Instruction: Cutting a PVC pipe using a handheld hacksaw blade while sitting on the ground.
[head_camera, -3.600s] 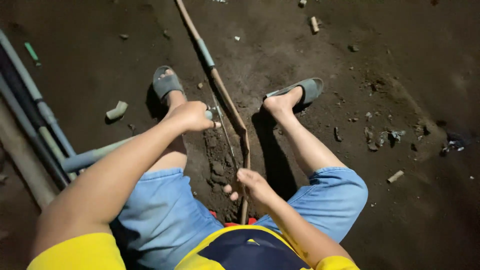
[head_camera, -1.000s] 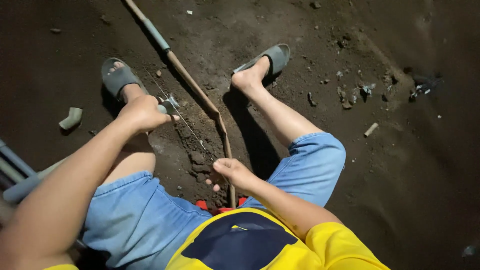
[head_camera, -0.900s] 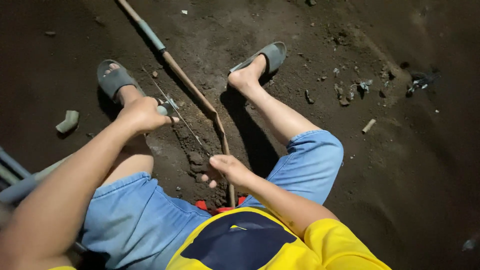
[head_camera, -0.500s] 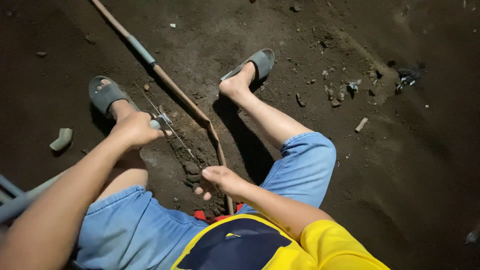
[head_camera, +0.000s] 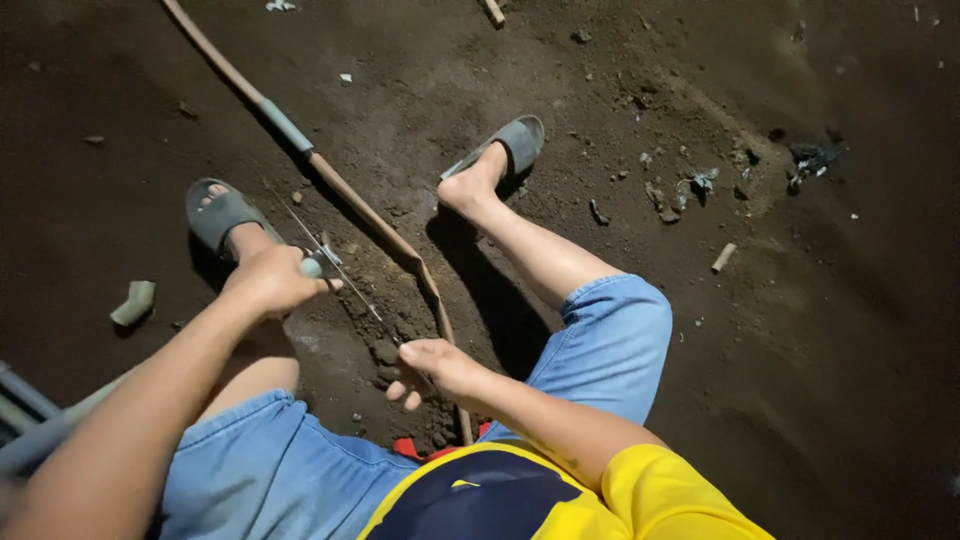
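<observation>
- Down in the lower middle of the frame, your right hand (head_camera: 435, 365) rests on a long brown stick (head_camera: 380, 225), fingers curled over its near end, closed on the stick just above the patch of loosened soil.
- From that grip the brown stick runs away toward the upper left of the frame, passing between your two feet; a grey-blue sleeve (head_camera: 285, 125) wraps it well beyond your hand.
- Left of centre, your left hand (head_camera: 272, 280) is a closed fist around the handle of a thin metal tool (head_camera: 340, 270); only a pale stub of the handle shows at your thumb.
- From that fist the thin rod slants down-right toward your right hand, its far end near your fingers; whether it touches them you cannot tell.
- Both grey sandals (head_camera: 505, 145) sit on the dark earth, one at centre top, one at middle left.
- At the left edge a short bent pipe piece (head_camera: 133, 303) lies apart from your left hand.
</observation>
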